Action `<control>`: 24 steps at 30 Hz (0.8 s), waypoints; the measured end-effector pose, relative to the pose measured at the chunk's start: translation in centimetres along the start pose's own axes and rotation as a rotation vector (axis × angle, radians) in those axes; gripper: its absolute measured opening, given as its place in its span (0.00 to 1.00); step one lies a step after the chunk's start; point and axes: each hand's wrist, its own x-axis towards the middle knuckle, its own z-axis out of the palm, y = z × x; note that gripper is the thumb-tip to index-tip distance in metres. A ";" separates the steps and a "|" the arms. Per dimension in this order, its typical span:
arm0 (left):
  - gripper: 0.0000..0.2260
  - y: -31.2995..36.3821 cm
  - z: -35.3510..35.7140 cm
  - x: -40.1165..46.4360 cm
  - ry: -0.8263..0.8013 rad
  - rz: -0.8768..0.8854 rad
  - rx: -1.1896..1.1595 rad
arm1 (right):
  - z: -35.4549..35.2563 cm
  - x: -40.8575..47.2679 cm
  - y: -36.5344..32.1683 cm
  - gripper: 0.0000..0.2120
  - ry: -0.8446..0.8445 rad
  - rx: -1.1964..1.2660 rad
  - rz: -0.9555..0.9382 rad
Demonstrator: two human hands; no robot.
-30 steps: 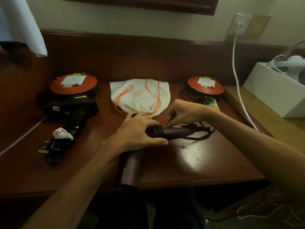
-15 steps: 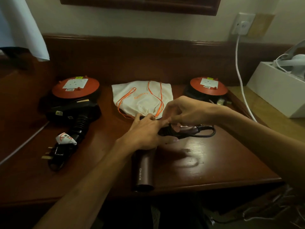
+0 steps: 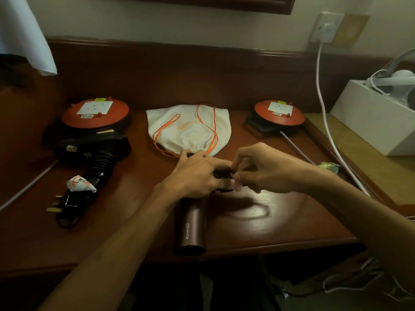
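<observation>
A maroon hair dryer (image 3: 191,225) marked KHIND lies on the dark wooden desk (image 3: 280,223), its barrel pointing toward the near edge. My left hand (image 3: 197,173) grips its far end, fingers curled over the top. My right hand (image 3: 260,169) pinches the dryer's black cord (image 3: 222,175) right beside the left hand; most of the cord is hidden between the two hands. Just behind them lies a white drawstring bag (image 3: 190,131) with orange cords.
A black hair dryer (image 3: 89,151) with its coiled cord and plug (image 3: 67,203) lies at the left. Two red round cable reels (image 3: 95,113) (image 3: 279,113) stand at the back. A white cable (image 3: 323,108) hangs from a wall socket; a white box (image 3: 377,117) sits at right.
The loop of black cord that lay to the right of the dryer has been gathered in; my right hand has moved left, close against my left hand.
</observation>
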 end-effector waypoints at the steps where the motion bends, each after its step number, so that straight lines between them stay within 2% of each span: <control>1: 0.18 -0.2 0.0 -0.1 0.033 0.004 -0.041 | 0.0 -0.5 0.2 0.04 -0.013 0.039 -0.011; 4: 0.20 -1.0 0.2 -0.4 0.143 0.025 -0.157 | 0.3 -1.8 1.5 0.07 0.008 0.078 -0.061; 8: 0.27 -2.5 0.3 -0.7 0.180 0.031 -0.498 | 2.2 -2.9 4.0 0.21 0.070 0.113 -0.137; 10: 0.28 -2.8 0.4 -0.8 0.203 0.031 -0.518 | 4.1 -2.9 5.5 0.24 0.157 0.111 -0.193; 12: 0.29 -2.7 0.5 -1.0 0.225 0.039 -0.490 | 5.9 -2.4 6.5 0.21 0.285 0.108 -0.251; 15: 0.31 -2.2 0.6 -1.2 0.250 0.027 -0.472 | 7.5 -1.7 7.1 0.04 0.408 0.155 -0.283; 18: 0.30 -1.5 0.9 -1.1 0.322 -0.004 -0.411 | 8.3 -0.7 7.5 0.04 0.416 0.137 -0.279; 21: 0.27 -1.0 1.2 -0.8 0.348 -0.022 -0.386 | 8.1 0.3 9.0 0.03 0.356 0.064 -0.143; 24: 0.24 -1.3 1.0 -1.4 0.350 0.035 -0.385 | 7.7 0.6 9.6 0.05 0.362 0.071 -0.188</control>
